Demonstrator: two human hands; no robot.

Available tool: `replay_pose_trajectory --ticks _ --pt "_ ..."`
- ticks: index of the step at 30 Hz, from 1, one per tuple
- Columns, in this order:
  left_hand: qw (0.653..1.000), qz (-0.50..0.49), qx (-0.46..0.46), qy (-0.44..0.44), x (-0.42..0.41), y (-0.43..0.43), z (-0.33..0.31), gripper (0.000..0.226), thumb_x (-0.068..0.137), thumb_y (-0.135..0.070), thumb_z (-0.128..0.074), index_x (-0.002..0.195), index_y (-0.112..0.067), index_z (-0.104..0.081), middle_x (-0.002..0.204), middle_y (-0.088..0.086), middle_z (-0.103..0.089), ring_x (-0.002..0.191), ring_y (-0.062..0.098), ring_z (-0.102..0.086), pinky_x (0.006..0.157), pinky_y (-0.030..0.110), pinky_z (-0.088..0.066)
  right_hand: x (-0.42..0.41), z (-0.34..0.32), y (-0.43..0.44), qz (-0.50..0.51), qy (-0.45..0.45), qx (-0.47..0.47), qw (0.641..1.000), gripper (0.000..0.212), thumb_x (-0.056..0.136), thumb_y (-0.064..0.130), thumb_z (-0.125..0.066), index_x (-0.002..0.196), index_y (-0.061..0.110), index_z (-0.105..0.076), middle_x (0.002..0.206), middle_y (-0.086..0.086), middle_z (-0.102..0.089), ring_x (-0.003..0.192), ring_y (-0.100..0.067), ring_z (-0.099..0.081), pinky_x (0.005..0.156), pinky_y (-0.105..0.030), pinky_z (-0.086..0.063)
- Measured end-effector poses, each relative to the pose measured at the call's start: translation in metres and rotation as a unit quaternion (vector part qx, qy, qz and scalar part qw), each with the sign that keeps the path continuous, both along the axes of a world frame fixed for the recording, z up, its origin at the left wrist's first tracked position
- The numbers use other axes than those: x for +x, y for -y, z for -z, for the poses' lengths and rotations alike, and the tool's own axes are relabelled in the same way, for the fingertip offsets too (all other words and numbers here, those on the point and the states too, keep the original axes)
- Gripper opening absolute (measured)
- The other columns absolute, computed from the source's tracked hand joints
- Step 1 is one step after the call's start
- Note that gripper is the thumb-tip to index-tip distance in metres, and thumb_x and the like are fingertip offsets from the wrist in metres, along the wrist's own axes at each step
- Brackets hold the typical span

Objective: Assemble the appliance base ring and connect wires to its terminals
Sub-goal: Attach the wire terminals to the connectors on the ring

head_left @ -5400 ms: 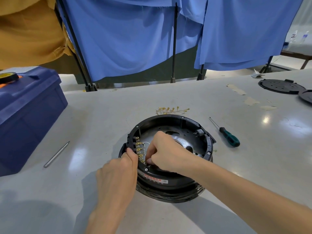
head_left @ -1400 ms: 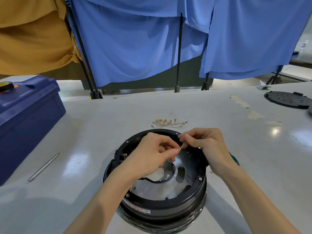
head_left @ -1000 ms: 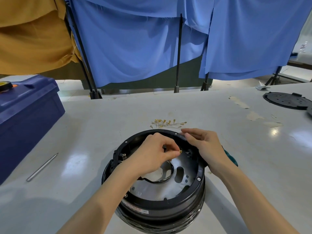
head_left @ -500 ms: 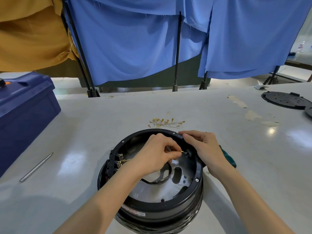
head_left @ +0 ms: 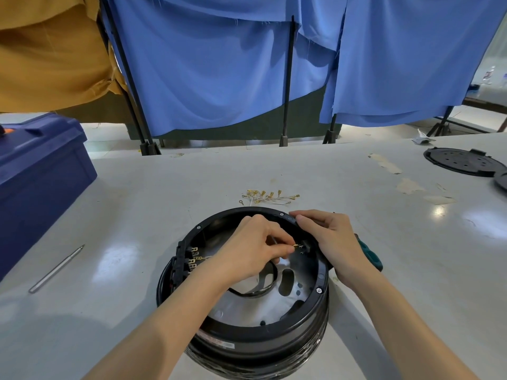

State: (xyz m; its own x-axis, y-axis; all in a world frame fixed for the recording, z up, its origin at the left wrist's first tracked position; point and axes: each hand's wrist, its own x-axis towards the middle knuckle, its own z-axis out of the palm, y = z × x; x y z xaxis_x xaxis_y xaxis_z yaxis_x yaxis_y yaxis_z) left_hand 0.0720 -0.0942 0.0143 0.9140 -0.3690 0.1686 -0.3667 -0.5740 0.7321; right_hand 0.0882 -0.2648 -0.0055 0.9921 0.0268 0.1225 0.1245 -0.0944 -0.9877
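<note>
A black round appliance base ring (head_left: 301, 314) stands on the table in front of me. My left hand (head_left: 252, 250) reaches inside it and pinches a thin wire with a brass connector (head_left: 296, 246), its tip against a small terminal (head_left: 305, 246) on the ring's right inner wall. My right hand (head_left: 329, 237) grips the ring's far right rim beside that terminal. A black terminal block with brass tabs (head_left: 189, 259) sits on the ring's left side. Several spare wires with brass ends (head_left: 267, 197) lie on the table just behind the ring.
A green-handled screwdriver (head_left: 369, 255) lies under my right wrist. A metal rod (head_left: 56, 268) lies at the left, a blue toolbox (head_left: 38, 174) beyond it. Black round covers (head_left: 463, 161) sit far right. Blue curtains on black stands hang behind the table.
The ring has been turned since the oldest frame, with the terminal block now at the left. In the last second my left hand brought the connector rightwards to the terminal while my right hand settled on the rim.
</note>
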Motion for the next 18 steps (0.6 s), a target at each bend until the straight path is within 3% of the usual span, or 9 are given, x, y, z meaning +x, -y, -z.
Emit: replay_pose_trajectory --ticks 4,11,18 --pt "1.000 -0.001 0.000 0.006 0.000 0.001 0.003 0.005 0.085 -0.017 -0.071 0.087 -0.015 -0.076 0.072 -0.001 -0.071 0.055 0.005 -0.066 0.069 0.023 -0.055 0.000 0.000 -0.002 0.005 0.004 0.005 1.000 0.018 0.093 0.011 -0.060 0.099 0.016 -0.076 0.088 0.004 -0.077 0.086 -0.012 -0.072 0.077 -0.022 -0.057" --pt "0.997 0.024 0.051 0.053 -0.002 0.008 0.000 0.018 0.089 -0.013 -0.062 0.075 -0.003 -0.069 0.066 0.006 -0.064 0.054 0.000 -0.064 0.065 0.030 -0.051 -0.002 -0.001 -0.005 0.007 0.019 -0.014 1.000 0.022 0.094 0.007 -0.056 0.100 0.013 -0.076 0.089 0.001 -0.076 0.086 -0.012 -0.072 0.079 -0.026 -0.058" --pt "0.994 0.033 0.068 0.082 -0.004 0.011 -0.002 0.023 0.087 -0.008 -0.059 0.065 -0.002 -0.065 0.061 0.002 -0.060 0.055 0.004 -0.061 0.057 0.009 -0.042 -0.003 -0.001 -0.007 0.015 0.022 -0.022 0.999 0.024 0.093 0.007 -0.055 0.098 0.015 -0.077 0.088 0.004 -0.076 0.083 -0.008 -0.071 0.075 -0.021 -0.057"
